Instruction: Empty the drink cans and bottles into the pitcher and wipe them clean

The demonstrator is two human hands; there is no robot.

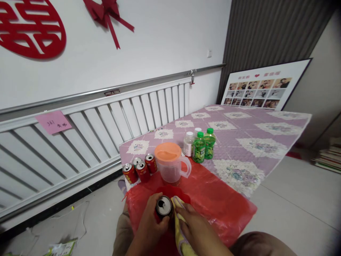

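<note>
My left hand (152,217) is closed around a dark drink can (164,205) with an opened top, held upright. In my right hand (195,225) is a bunched yellow cloth (179,217), pressed against or very close to the can's right side. Both hands are above a red plastic sheet (223,199) on the near part of the table. Behind them, partly hidden, shows the rim of a red basin or bowl (183,193). A clear pitcher (170,170) with an orange lid stands just beyond. My fingertips behind the can are partly hidden.
Several opened red cans (143,171) stand left of the pitcher. Green-capped bottles (199,147) and white-capped clear bottles (188,144) stand to its right. A purple patterned cloth (239,133) covers the table. A white radiator (138,115) runs along the wall; a photo board (266,87) leans behind.
</note>
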